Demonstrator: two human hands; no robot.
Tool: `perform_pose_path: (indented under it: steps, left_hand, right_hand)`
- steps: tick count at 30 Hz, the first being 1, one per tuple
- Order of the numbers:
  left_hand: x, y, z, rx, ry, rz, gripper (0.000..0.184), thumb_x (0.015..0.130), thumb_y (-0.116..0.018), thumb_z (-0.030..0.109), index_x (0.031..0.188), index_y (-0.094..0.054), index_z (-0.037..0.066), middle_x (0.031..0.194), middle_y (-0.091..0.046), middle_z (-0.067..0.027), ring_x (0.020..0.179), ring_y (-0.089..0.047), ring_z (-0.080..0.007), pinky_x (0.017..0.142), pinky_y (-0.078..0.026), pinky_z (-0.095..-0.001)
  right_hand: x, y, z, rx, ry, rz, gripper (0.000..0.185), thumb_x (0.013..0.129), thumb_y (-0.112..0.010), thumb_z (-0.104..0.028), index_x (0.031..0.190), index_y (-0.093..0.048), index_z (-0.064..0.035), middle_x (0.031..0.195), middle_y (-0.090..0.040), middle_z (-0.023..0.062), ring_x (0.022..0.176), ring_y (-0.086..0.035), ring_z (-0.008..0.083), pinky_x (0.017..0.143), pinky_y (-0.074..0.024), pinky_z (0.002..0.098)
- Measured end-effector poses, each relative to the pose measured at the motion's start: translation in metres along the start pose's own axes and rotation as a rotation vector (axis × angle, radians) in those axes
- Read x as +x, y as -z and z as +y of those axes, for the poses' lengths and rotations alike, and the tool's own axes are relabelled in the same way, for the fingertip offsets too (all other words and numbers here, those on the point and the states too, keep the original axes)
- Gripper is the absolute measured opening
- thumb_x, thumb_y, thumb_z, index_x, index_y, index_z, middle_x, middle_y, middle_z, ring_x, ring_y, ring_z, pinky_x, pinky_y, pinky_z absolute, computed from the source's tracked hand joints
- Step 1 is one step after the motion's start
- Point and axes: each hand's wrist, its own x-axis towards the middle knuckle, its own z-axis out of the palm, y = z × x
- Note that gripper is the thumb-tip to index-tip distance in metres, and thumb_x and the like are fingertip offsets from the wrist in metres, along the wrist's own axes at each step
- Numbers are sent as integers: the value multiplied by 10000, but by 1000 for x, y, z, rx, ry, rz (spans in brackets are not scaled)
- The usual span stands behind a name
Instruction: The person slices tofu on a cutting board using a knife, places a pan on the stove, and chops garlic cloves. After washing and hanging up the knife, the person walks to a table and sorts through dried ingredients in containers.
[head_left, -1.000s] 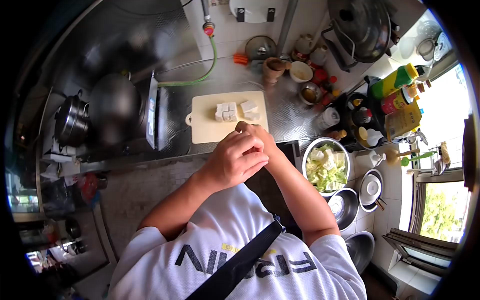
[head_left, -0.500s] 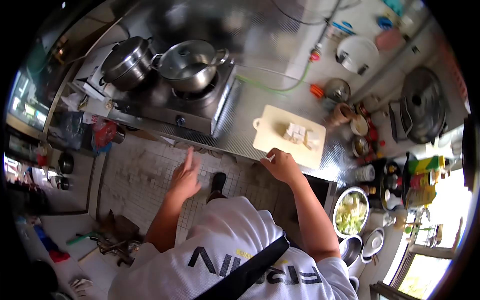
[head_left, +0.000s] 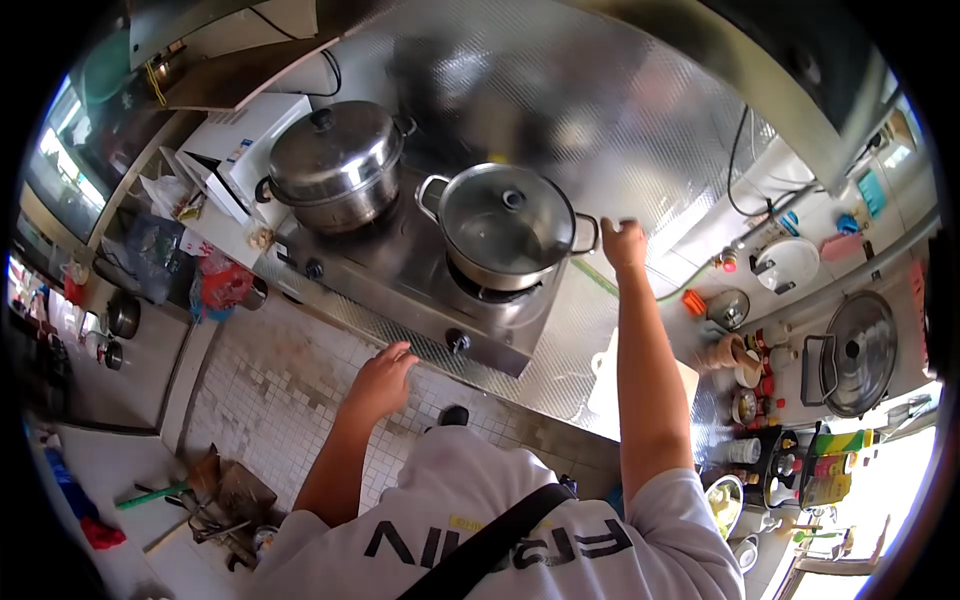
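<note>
My right hand (head_left: 626, 244) is stretched forward beside the right handle of a steel pot with a glass lid (head_left: 508, 222). Its fingers are curled, and I cannot make out whether something small is in them. A narrow gap seems to separate the hand from the handle. The pot stands on the right burner of a gas stove (head_left: 430, 290). My left hand (head_left: 383, 381) hangs in front of the stove's front edge, empty, with loosely spread fingers. Partly behind my right forearm lies a pale cutting board (head_left: 606, 385); the white cubes on it are hidden now.
A tall lidded steel pot (head_left: 338, 165) occupies the left burner. To the right are seasoning jars (head_left: 745, 405), a large pan lid (head_left: 860, 355) and a bowl of chopped greens (head_left: 724, 503). A red plastic bag (head_left: 228, 283) hangs at the counter's left.
My view has swung toward the stove. My right hand has moved from the cutting board's near edge forward to beside the pot's right handle. My left hand remains low, its fingers more bent.
</note>
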Motion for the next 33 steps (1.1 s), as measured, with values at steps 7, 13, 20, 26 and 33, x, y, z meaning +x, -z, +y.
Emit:
perform_pose_path:
  steps: [7, 13, 20, 26, 33]
  left_hand:
    - [-13, 20, -51, -16, 266, -178, 224, 900, -592, 143, 1101, -648, 64, 1192, -620, -93, 1059, -634, -304, 895, -521, -441]
    - [-52, 25, -66, -111, 277, -68, 220, 870, -600, 139, 1070, -650, 61, 1185, -621, -101, 1041, -638, -309, 872, -527, -440]
    - [-88, 73, -53, -32, 224, -118, 234, 875, -612, 138, 1086, -654, 46, 1214, -614, -104, 1027, -640, -317, 867, -531, -426]
    - [-141, 105, -60, -65, 217, -168, 223, 884, -621, 151, 1077, -673, 51, 1248, -610, -98, 1043, -641, -310, 889, -525, -417]
    - [-154, 136, -114, -192, 167, -110, 142, 878, -649, 170, 939, -690, 49, 1197, -637, -95, 1051, -637, -301, 884, -518, -401]
  right_hand:
    - [-21, -1, -18, 1253, -826, -678, 234, 1034, -500, -210, 1040, -506, 24, 922, -627, 160, 826, -689, 342, 724, -636, 488]
    - [-59, 19, -37, 1315, -732, -503, 270, 1040, -490, -210, 832, -480, -37, 795, -594, 123, 882, -702, 304, 698, -660, 468]
    - [-125, 89, -94, 1373, -669, -454, 293, 1033, -499, -219, 792, -496, -53, 788, -617, 119, 861, -711, 299, 647, -664, 444]
    - [-157, 132, -201, 1557, -622, -507, 315, 1046, -465, -177, 763, -482, -38, 792, -587, 122, 894, -701, 299, 692, -673, 462]
    - [-149, 105, -375, 1675, -453, -728, 323, 1054, -445, -183, 782, -474, -12, 846, -611, 227, 908, -683, 414, 788, -651, 501]
